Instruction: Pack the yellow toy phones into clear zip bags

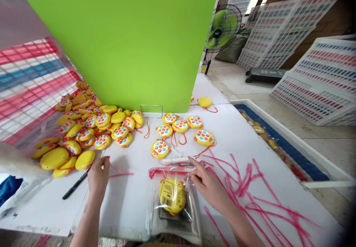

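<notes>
My left hand [99,174] is closed in a pinch left of the bag, with a thin pink strip [122,174] trailing from its fingertips onto the table. My right hand [208,185] rests by the bag's top right corner, index finger stretched out and thumb apart. Between the hands lies a clear plastic bag [152,217] with a pink band along its top edge. Inside it is a yellow animal-shaped toy [178,197], its plain back and a barcode label showing. A white pen-like stick [178,160] lies just above the bag, near my right index finger.
Many yellow toys with coloured dots [102,119] are heaped at left; several more [204,137] lie ahead. A black pen [76,185] is beside my left hand. Pink strips [244,180] litter the right side. A green panel [133,46] stands behind; a blue-lined crate [311,165] sits right.
</notes>
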`<state>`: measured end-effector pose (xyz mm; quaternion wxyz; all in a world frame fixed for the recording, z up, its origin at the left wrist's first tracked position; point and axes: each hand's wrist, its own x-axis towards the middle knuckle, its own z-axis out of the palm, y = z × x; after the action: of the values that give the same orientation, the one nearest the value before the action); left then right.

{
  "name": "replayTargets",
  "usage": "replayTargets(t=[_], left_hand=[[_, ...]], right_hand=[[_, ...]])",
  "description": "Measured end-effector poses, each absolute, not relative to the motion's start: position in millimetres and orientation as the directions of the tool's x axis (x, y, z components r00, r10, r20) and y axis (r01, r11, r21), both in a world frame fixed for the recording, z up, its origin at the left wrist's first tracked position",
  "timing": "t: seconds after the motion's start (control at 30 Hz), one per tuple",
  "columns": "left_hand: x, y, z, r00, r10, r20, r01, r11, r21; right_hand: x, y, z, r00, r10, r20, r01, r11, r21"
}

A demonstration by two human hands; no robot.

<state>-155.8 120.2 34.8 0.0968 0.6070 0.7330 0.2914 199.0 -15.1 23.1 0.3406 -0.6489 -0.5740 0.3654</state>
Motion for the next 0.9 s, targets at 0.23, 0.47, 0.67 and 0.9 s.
replayTargets(t=[0.23, 0.47, 0.67, 0.9], left_hand=[[-127, 98, 44, 0.192, 0.882, 0.431, 0.884, -0.346, 0.315], [-40, 71, 53, 0.493, 0.835, -0.246, 0.5, -0.041, 0.865], [-17, 67, 39, 0.512, 0.812, -0.28, 0.547, -0.056, 0.835], [-11, 62, 34, 0.476, 0.85, -0.225, 0.73, -0.239, 0.64]], right_hand=[[196, -9, 14, -0.078, 0.986, -0.15, 0.047, -0.147, -0.988], [194, -12, 10, -0.185, 0.955, -0.233, -0.081, -0.251, -0.965], [197, -19, 3, -0.248, 0.943, -0.221, -0.145, -0.261, -0.954], [192, -18, 16, -0.28, 0.932, -0.232, 0.02, -0.236, -0.972]])
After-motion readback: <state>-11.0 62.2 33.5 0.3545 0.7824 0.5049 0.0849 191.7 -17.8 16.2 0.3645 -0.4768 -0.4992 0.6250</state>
